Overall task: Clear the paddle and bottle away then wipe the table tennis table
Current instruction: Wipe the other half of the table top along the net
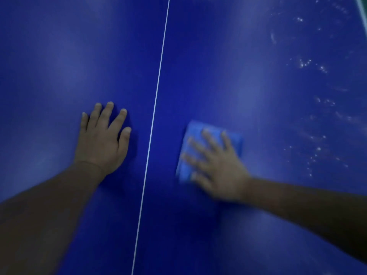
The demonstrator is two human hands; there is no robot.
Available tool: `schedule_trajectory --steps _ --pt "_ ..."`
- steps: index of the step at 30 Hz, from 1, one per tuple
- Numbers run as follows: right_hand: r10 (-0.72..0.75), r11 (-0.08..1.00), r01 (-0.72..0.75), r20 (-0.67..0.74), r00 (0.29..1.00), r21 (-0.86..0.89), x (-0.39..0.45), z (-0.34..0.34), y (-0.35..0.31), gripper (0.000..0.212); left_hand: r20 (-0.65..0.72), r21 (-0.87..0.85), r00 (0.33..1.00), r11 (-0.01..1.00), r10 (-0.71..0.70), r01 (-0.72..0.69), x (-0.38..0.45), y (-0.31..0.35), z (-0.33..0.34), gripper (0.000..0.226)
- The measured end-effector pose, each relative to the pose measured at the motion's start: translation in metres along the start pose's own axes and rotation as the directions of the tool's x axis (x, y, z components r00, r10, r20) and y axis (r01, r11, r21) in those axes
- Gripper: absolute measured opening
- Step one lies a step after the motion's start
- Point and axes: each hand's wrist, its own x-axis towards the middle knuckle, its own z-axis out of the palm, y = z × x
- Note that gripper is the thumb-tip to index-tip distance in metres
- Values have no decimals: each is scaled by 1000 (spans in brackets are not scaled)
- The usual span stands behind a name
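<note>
- Table tennis table [258, 56]: blue, fills the view; white centre line [158, 86] runs 12 to 6 o'clock; no readable writing.
- Right hand [216, 165], fingers spread, presses blue cloth [200, 135] at 4 o'clock.
- Left hand [103, 139] flat, spread, at 8 o'clock.

Blue table tennis table [258, 56], split by a thin white centre line [156, 96]. Left of that line, left hand [103, 143] flat on the surface, fingers spread. Right of the line, right hand [216, 167], blurred, fingers straight, pressing a light blue cloth [198, 133]. Farther right of the line, pale specks [317, 108] scattered over the blue.
</note>
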Motion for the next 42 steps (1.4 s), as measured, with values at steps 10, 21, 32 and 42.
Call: schedule_trajectory --steps 10,21,32,42 --pt "665 745 -665 17 746 60 33 -24 77 60 -14 -77 1000 997 27 -28 -65 19 -14 61" --pt "437 899 -437 17 899 13 -28 -10 -29 56 82 -55 991 993 109 -104 -246 -28 -10 59" --pt "5 1000 -5 65 998 -10 -131 9 -135 53 88 -67 993 995 83 -77 -255 -35 1 58" --pt "563 826 -561 -54 825 44 -109 18 -193 55 102 -63 991 995 82 -75 -256 -36 -2 61"
